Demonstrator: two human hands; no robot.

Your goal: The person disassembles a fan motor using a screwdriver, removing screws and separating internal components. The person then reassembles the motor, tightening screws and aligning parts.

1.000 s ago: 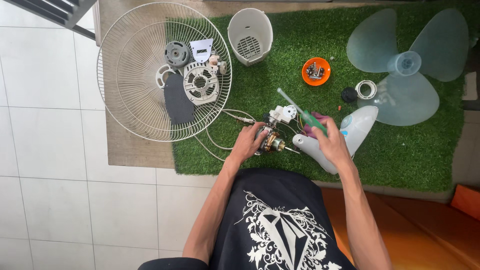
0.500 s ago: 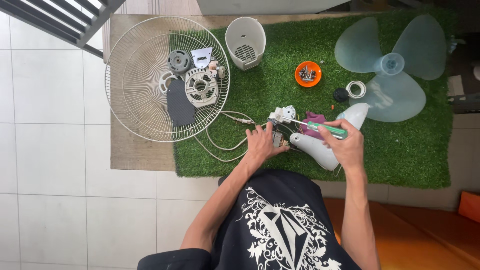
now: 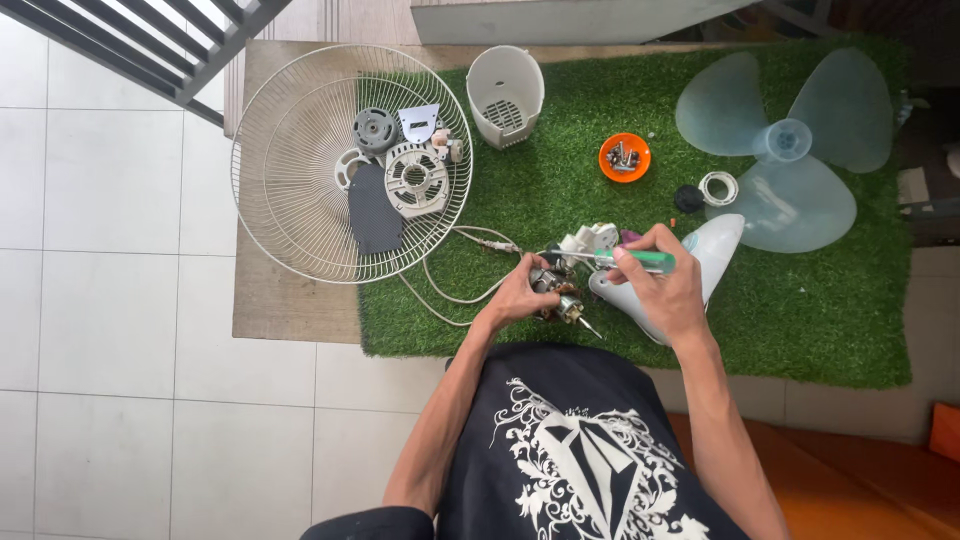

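Note:
My left hand (image 3: 518, 292) grips a small fan motor (image 3: 558, 295) with copper windings and a shaft that points down-right, held over the green turf mat (image 3: 800, 310). My right hand (image 3: 665, 285) holds a green-handled screwdriver (image 3: 625, 260) nearly level, its tip pointing left at the motor's top. Under my right hand lies a white fan body shell (image 3: 715, 255). White wires (image 3: 455, 285) run from the motor toward the wire fan guard (image 3: 290, 170).
The guard holds a grey rotor, a round vented cover and a dark plate. A white rear housing (image 3: 505, 95), an orange dish of screws (image 3: 624, 157), a black knob, a white ring and a translucent fan blade (image 3: 785, 145) lie on the mat. White tiles spread left.
The screwdriver swung from a steep angle to nearly level, tip now at the motor. Both hands stayed at the motor; the camera view shifted slightly.

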